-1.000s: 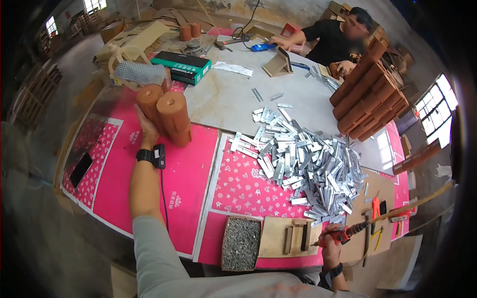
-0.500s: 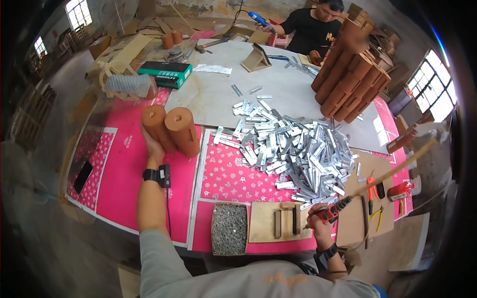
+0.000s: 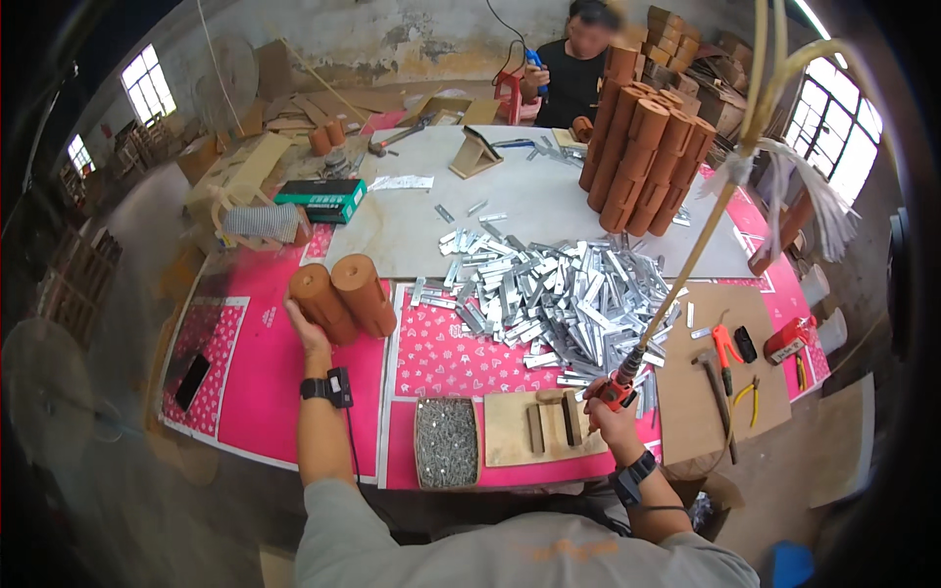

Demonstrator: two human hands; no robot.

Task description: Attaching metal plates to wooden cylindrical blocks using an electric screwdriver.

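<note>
Two reddish-brown cylinders, each with a hole in its top, stand side by side on the pink sheet at the left. My left hand (image 3: pixel 310 329) is closed around the left side of the nearer-left cylinder (image 3: pixel 323 304); its fingers are partly hidden behind it. The other cylinder (image 3: pixel 364 297) is beside it. On the right, my right hand (image 3: pixel 612 421) grips a red power screwdriver (image 3: pixel 616 390), whose shaft points up toward a hanging cord. Under that hand lies a wooden board (image 3: pixel 505 431) with dark wooden bars (image 3: pixel 553 423). A box of screws (image 3: pixel 447 441) sits left of it.
A heap of metal strips (image 3: pixel 559 304) covers the table's middle. Behind it stand stacked brown cylinders (image 3: pixel 642 162). A hammer (image 3: pixel 718 387), yellow pliers (image 3: pixel 747 402) and a red bottle (image 3: pixel 789 340) lie at the right. Across the table, a co-worker (image 3: pixel 569 78) holds a blue tool.
The view has shifted, so the table sits lower and further left. My right hand has swung the screwdriver to a more upright angle. The left hand stays at the cylinder.
</note>
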